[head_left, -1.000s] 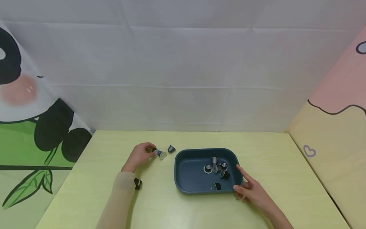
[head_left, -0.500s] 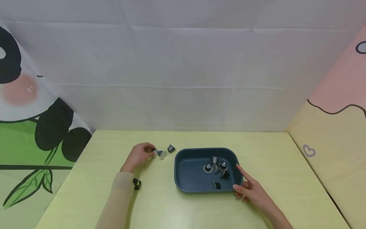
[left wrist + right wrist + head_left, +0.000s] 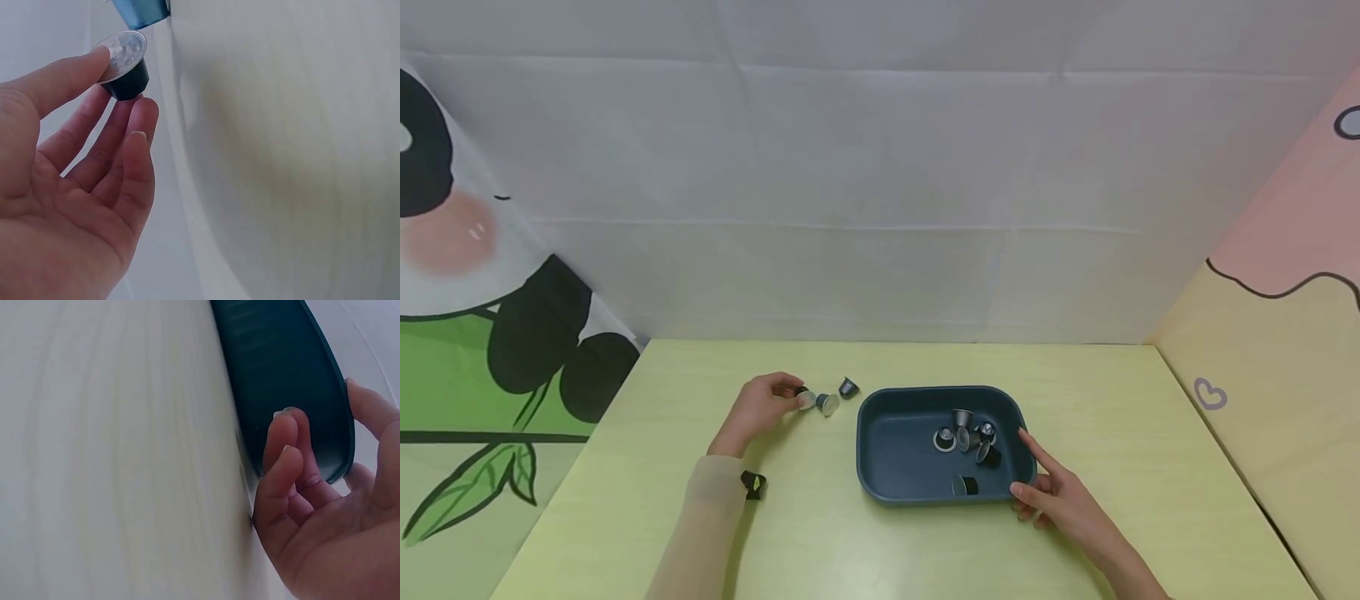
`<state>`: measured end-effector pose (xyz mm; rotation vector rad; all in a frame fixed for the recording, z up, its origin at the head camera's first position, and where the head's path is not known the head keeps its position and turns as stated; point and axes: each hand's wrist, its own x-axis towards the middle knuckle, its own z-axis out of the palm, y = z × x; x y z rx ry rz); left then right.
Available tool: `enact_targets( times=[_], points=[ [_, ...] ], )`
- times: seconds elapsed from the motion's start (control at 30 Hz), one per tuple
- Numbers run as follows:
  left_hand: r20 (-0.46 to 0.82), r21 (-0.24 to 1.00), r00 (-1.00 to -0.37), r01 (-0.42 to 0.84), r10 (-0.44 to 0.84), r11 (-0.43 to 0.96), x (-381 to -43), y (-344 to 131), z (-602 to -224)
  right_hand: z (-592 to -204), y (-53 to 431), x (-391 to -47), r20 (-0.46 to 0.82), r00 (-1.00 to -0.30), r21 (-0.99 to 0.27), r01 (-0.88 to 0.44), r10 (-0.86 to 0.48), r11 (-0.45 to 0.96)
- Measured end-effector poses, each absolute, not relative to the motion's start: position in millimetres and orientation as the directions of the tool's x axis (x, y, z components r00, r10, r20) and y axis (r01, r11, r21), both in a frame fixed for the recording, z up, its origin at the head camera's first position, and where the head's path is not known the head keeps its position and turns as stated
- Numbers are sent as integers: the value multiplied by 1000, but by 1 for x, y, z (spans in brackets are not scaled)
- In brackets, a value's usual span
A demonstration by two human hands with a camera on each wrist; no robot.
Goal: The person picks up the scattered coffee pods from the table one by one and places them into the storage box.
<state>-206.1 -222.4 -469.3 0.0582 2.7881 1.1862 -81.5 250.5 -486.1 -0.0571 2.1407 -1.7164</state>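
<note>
My left hand is at the left of the table and pinches a black coffee capsule between thumb and fingertips. Its pale lid faces the thumb in the left wrist view. Close by lies a blue capsule on its side, and beyond it a dark capsule. With thumb and index finger on the rim, my right hand holds the near right corner of a dark blue tray. Its other fingers curl against the outer wall in the right wrist view. Several capsules lie inside the tray, mostly toward its right.
The pale yellow table ends at a white cloth backdrop. Printed panels stand on both sides. A black band or device shows at the left wrist.
My left hand has drawn slightly left, and the held capsule's lid shows more. The blue capsule beside it sits a little farther right. My right hand stays at the tray corner.
</note>
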Motion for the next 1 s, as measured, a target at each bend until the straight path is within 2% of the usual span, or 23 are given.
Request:
enact_targets(
  times=[0.3, 0.57, 1.0],
  points=[
    [-80, 760, -994, -16, 69, 650, -196, -217, -461, -486, 249, -82, -274, -922, -947, 210, -272, 242],
    [1, 801, -993, 71, 118, 595, -181, -200, -458, -484, 250, -80, -290, -920, -942, 227, -262, 248],
    [70, 862, -983, 146, 172, 486, -165, -176, -455, -486, 251, -78, -290, -921, -942, 228, -258, 246]
  ],
)
